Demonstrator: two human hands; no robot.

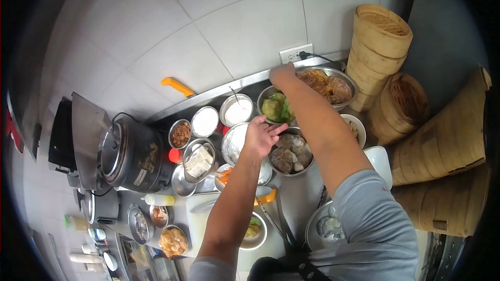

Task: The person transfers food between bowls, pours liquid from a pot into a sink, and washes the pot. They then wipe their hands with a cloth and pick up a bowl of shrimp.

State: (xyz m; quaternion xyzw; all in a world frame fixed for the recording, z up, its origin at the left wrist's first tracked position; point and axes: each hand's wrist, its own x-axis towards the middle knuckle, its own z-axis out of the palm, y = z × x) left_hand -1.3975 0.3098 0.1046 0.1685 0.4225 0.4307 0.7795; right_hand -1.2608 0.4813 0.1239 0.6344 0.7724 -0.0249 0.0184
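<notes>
My left hand (263, 135) is held palm up with its fingers apart and nothing in it, above the bowls, beside a metal bowl of greyish meat (291, 152). My right hand (283, 75) reaches to the back, over the edge between the metal bowl of green vegetables (276, 108) and the bowl of orange-brown food (325, 86). Its fingers are mostly hidden behind the hand, so what it holds, if anything, does not show. Bowls of white powder (237, 110) stand left of my hands.
Bamboo steamers (380, 47) are stacked at the right. A rice cooker (140, 151) stands left. An orange-handled knife (177, 86) is by the wall. A cutting board (198, 222), a white bowl (253, 231) and tongs (273, 221) lie near my body.
</notes>
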